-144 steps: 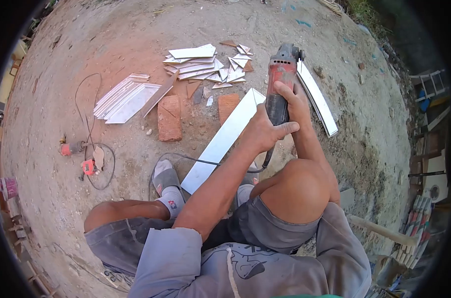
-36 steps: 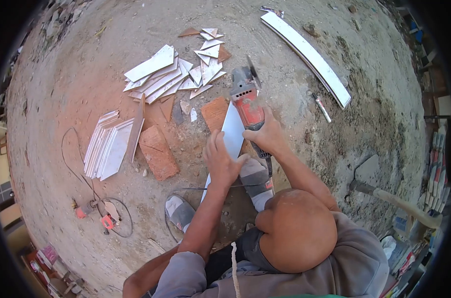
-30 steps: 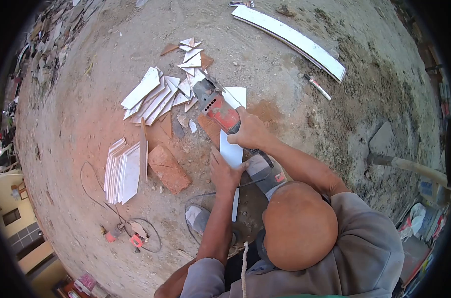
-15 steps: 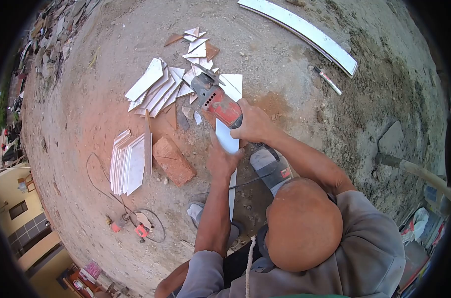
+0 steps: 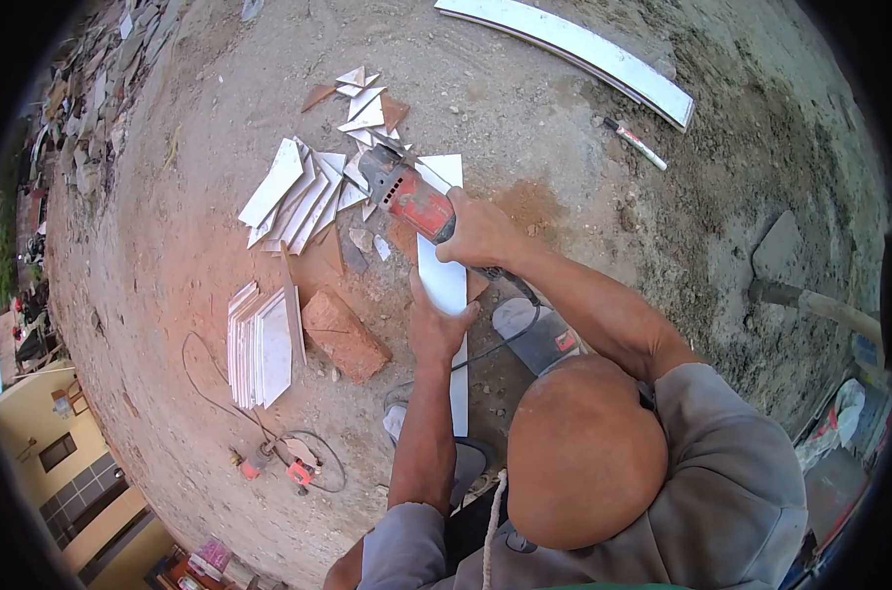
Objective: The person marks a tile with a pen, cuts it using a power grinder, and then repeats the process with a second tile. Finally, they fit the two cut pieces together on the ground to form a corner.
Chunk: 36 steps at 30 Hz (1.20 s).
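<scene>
My right hand [image 5: 480, 229] is closed round the rear body of a red and dark grey angle grinder [image 5: 416, 204]. The grinder's head points up and left, over the end of a white tile strip [image 5: 442, 280]. My left hand [image 5: 441, 323] grips that strip from the near side, thumb on the right edge and fingers along the left. Further down, the strip runs past my left forearm toward my feet. Just beyond the grinder lies another white tile piece [image 5: 444, 169]. The grinder's disc is hard to make out.
Fanned tile pieces [image 5: 293, 192] lie left of the grinder, with tile offcuts [image 5: 365, 106] beyond. A tile stack [image 5: 261, 344] stands by a reddish block [image 5: 345, 332]. A corded tool [image 5: 298, 472] lies nearer. Long white strips [image 5: 583, 54], a marker [image 5: 637, 145] and a shovel [image 5: 819, 305] are rightward.
The view has turned slightly, so the ground and tiles appear shifted. Both hands keep their holds, and the grinder stays at about the same place over the tiles.
</scene>
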{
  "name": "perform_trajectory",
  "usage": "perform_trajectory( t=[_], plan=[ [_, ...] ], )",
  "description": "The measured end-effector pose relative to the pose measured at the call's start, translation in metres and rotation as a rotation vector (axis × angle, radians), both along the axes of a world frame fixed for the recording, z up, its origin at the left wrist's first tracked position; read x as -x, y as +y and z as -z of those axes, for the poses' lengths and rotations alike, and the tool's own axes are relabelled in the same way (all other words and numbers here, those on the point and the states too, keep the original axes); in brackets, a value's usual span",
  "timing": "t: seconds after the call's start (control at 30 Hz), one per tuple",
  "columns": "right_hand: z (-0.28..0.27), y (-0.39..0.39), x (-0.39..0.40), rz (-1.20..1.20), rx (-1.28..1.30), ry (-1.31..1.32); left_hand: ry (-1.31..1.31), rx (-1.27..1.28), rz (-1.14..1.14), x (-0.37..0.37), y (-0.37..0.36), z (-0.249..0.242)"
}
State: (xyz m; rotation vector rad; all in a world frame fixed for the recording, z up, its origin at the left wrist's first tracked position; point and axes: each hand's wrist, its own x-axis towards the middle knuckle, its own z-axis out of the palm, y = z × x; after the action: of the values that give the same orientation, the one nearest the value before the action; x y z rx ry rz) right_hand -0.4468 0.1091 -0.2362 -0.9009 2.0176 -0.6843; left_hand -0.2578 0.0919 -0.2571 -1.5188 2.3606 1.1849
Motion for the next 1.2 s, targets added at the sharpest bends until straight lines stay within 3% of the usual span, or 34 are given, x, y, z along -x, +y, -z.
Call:
perform_trajectory(
  t=[1.2],
  plan=[
    [-0.003,-0.012,0.009,-0.006,-0.011,-0.147,0.023,-0.011,0.022,0.003,0.004,0.016]
  ],
)
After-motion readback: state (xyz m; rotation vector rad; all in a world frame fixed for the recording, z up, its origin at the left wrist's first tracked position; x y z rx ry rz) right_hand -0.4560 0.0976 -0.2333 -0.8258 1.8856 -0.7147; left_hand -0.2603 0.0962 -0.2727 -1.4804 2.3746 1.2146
